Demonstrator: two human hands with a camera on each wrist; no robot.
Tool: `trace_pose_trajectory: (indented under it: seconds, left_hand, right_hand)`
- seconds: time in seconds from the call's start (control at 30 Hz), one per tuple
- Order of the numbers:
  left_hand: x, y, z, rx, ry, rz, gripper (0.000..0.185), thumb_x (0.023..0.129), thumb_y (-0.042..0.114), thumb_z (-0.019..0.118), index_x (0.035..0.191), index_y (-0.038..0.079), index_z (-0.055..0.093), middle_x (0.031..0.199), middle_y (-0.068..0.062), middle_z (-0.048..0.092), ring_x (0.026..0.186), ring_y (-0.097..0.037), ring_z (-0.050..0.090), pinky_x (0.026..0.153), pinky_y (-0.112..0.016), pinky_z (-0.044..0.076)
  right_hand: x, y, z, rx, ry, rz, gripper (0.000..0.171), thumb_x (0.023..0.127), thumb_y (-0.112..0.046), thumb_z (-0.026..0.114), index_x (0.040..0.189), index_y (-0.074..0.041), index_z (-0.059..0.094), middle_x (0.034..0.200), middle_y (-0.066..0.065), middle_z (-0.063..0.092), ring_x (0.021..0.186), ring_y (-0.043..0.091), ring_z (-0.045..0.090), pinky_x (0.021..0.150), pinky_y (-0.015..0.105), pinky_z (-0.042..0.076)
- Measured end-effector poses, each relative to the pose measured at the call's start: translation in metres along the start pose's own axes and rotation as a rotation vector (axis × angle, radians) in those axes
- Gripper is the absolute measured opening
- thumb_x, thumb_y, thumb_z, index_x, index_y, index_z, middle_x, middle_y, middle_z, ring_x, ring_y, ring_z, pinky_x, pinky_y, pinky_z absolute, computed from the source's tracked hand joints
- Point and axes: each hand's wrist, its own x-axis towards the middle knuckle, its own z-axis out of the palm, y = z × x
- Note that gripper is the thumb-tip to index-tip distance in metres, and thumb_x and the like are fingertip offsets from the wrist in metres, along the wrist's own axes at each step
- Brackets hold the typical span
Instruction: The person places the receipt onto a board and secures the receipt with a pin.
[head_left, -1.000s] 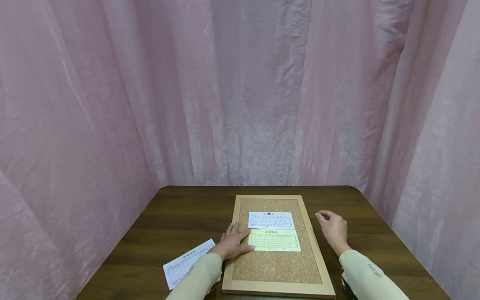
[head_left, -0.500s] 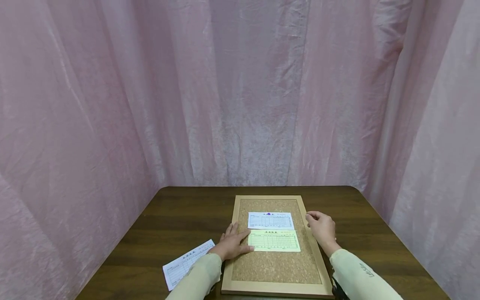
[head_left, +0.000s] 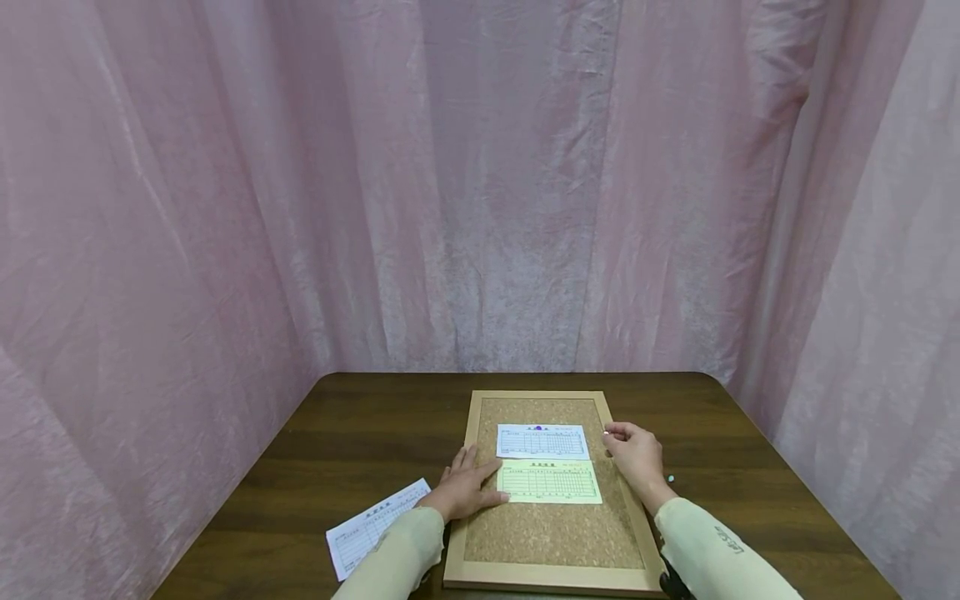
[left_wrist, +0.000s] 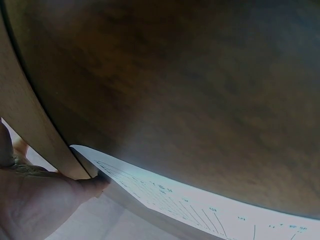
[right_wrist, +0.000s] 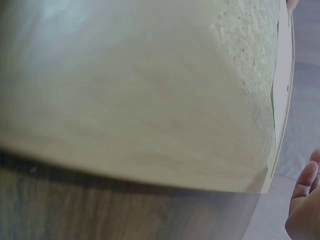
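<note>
Hanging on three sides, pink curtains closed off the dark wooden worktop; a cork board in a pale wood frame lay flat at its near middle; a white form sat on the cork with a purple pin at its top edge, and a green form lay just below it, edges touching; a third printed sheet lay loose on the worktop, left of the frame. Left hand rested flat, fingers straight, pressing the green form's left edge to the cork. Right hand hovered at the board's right side, thumb and forefinger pinched on something small, probably a pin; too small to tell. Judgement: to do this well, the left hand should hold the green form square to the white one while the right comes over its top edge and presses straight down.
</note>
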Motion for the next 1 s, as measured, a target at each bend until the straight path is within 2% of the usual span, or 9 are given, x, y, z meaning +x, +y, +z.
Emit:
trace_pose_trajectory:
  seconds: [0.17,0.47,0.63,1.0]
  left_hand:
    - [0.000,0.000,0.000,0.008,-0.004,-0.001,0.071,0.091,0.053,0.065,0.151,0.021,0.045,0.162,-0.023,0.013,0.149,-0.043,0.006,0.112,-0.066,0.016]
    - [-0.001,0.002,-0.002,0.006,-0.008,-0.005,0.071,0.092,0.053,0.064,0.151,0.021,0.045,0.162,-0.023,0.012,0.149,-0.043,0.005,0.112,-0.066,0.016]
    - [-0.002,0.003,-0.002,0.003,-0.009,-0.011,0.071,0.091,0.053,0.065,0.151,0.021,0.045,0.162,-0.023,0.012,0.149,-0.042,0.005,0.112,-0.066,0.015]
    - [-0.002,0.002,-0.001,-0.006,0.001,-0.005,0.071,0.092,0.052,0.065,0.151,0.020,0.045,0.162,-0.023,0.012,0.149,-0.043,0.005,0.112,-0.066,0.016]
  right_hand:
    - [0.000,0.001,0.002,-0.010,0.008,-0.017,0.020,0.092,-0.014,0.067,0.105,0.001,0.072,0.086,0.007,0.070,0.075,0.024,0.070,0.059,0.025,0.048]
    - [0.001,0.004,0.006,-0.052,0.020,-0.056,0.018,0.087,-0.012,0.069,0.100,0.000,0.072,0.083,0.005,0.069,0.066,0.011,0.064,0.058,0.024,0.048]
    - [0.001,0.002,0.007,-0.068,0.029,-0.082,0.019,0.087,-0.013,0.068,0.099,0.001,0.072,0.081,0.004,0.070,0.064,0.011,0.064,0.057,0.025,0.047]
    - [-0.002,0.000,0.015,-0.068,-0.009,-0.108,0.017,0.089,-0.010,0.067,0.099,0.000,0.074,0.081,0.004,0.070,0.065,0.013,0.064,0.059,0.025,0.049]
